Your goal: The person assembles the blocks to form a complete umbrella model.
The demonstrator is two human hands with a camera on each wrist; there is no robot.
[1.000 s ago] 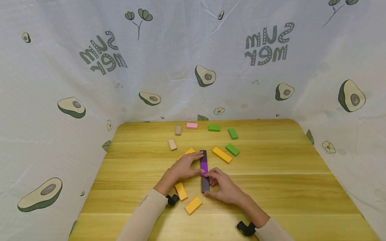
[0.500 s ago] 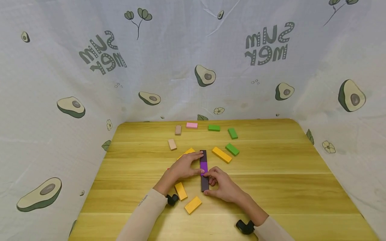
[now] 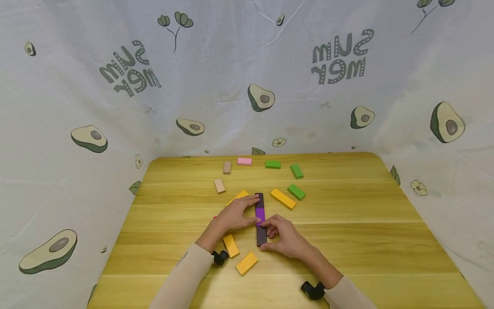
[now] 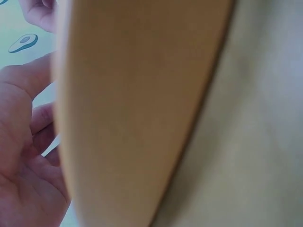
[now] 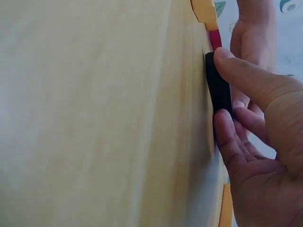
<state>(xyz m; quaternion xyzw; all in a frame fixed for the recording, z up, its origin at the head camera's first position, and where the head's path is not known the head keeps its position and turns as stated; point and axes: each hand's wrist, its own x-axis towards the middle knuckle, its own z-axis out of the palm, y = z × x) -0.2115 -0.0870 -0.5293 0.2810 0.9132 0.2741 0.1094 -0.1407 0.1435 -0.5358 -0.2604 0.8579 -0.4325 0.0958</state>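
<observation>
A straight row of blocks lies mid-table: a far black block (image 3: 260, 201), a purple block (image 3: 260, 213) and a near black block (image 3: 261, 237). My left hand (image 3: 234, 214) reaches over from the left, a fingertip on the far black block and the thumb on the purple one, fingers extended. From the right, my right hand (image 3: 287, 238) pinches the near black block lengthwise, thumb at its near end and index finger by the purple block. That pinch shows in the right wrist view, around the black block (image 5: 218, 85). A sleeve (image 4: 137, 113) fills much of the left wrist view.
Yellow blocks lie around the row: one yellow block (image 3: 283, 198) to its right, another yellow block (image 3: 247, 263) nearer me. Green blocks (image 3: 296, 192), a pink block (image 3: 245, 161) and tan blocks (image 3: 219, 186) sit farther back. My left wrist mostly hides a red block (image 3: 215, 217).
The near black block has shifted very slightly, lining up more evenly with the row. Both hands hold nearly the same places; the head view has drifted a little.
</observation>
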